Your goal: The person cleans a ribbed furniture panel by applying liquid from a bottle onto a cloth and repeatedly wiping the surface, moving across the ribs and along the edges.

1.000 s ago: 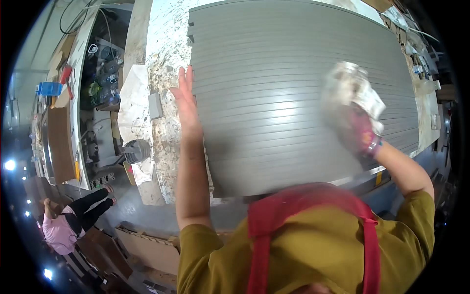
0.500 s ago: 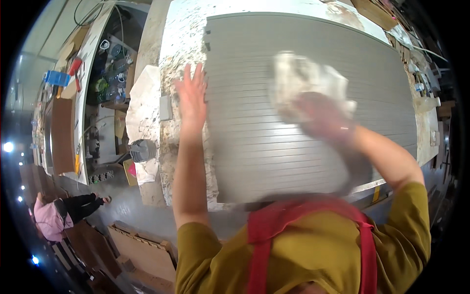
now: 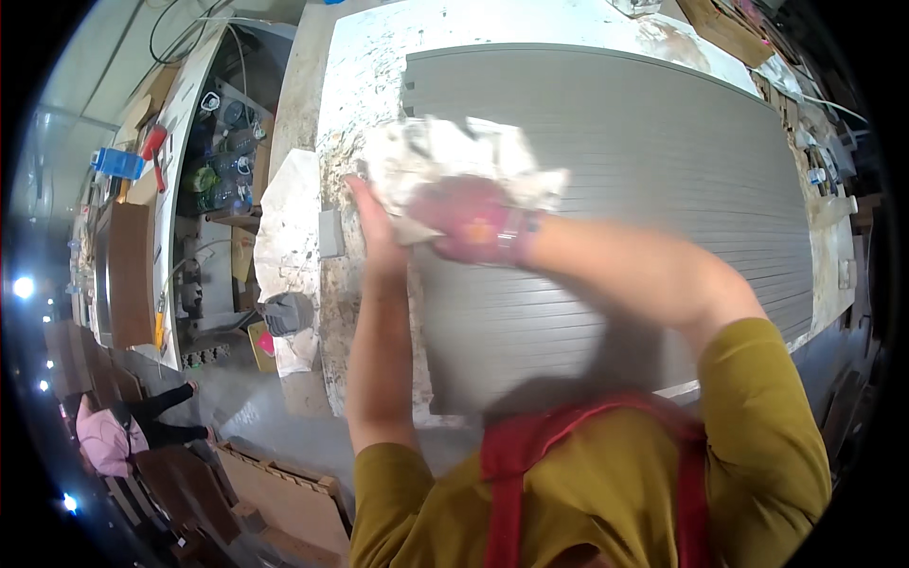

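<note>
Cloth [image 3: 450, 151], crumpled white, gripped in our purple-gloved right hand [image 3: 466, 218], is seemingly wiping the grooved grey panel [image 3: 653, 151], probably needing even pressure next; bare left hand [image 3: 381, 237], fingers unclear.

I see a red tool [image 3: 153, 143] left of the plastic bottles [image 3: 227, 170], a blue container [image 3: 120, 164] farther left of them and, to their left but nearer me, a yellow-handled tool [image 3: 160, 328].

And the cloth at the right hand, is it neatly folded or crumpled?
Crumpled: the cloth shows uneven creases and a ragged, irregular outline beyond the right hand. Motion blur hides the finer folds.
</note>
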Demonstrator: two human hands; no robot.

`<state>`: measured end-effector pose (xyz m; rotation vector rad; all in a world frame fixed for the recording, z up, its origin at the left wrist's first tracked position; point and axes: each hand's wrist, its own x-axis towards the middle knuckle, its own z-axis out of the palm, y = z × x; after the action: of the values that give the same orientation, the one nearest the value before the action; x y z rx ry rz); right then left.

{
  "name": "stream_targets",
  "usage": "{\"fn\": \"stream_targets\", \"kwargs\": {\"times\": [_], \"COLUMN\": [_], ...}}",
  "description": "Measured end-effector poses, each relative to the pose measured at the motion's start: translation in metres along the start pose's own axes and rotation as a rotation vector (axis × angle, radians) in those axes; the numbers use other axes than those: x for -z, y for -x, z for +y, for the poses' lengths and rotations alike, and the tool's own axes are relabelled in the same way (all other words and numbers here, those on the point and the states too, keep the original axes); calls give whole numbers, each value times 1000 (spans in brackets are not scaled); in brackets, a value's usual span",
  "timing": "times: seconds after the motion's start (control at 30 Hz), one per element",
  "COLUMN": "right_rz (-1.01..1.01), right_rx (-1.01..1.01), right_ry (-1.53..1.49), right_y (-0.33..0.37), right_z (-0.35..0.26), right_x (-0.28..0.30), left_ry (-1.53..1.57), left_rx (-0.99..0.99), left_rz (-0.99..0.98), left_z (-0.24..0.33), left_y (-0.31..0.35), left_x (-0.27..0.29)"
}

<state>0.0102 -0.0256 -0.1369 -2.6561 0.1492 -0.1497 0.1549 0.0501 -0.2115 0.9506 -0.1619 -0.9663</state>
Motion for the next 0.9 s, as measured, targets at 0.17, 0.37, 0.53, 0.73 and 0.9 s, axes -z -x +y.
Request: {"fn": "stream_targets", "kwargs": {"times": [0.17, 0.37, 0.53, 0.73, 0.9], "right_rz": [251, 257, 22, 257, -41], "right_rx": [-443, -404, -158, -103, -542], "right_ry": [49, 107, 48, 107, 78], "right_y": [136, 87, -57, 72, 138], "right_z": [98, 76, -2, 46, 79], "right_x": [29, 16, 0, -1, 54], "left_ry": [-598, -649, 250, -269, -422], "left_rx": [-349, -341, 34, -157, -211], "left_rz": [-299, -222, -49, -78, -212], "left_z": [-3, -11, -9, -6, -12], "left_y": [3, 0, -5, 1, -5], "left_x": [12, 6, 3, 4, 16]}}
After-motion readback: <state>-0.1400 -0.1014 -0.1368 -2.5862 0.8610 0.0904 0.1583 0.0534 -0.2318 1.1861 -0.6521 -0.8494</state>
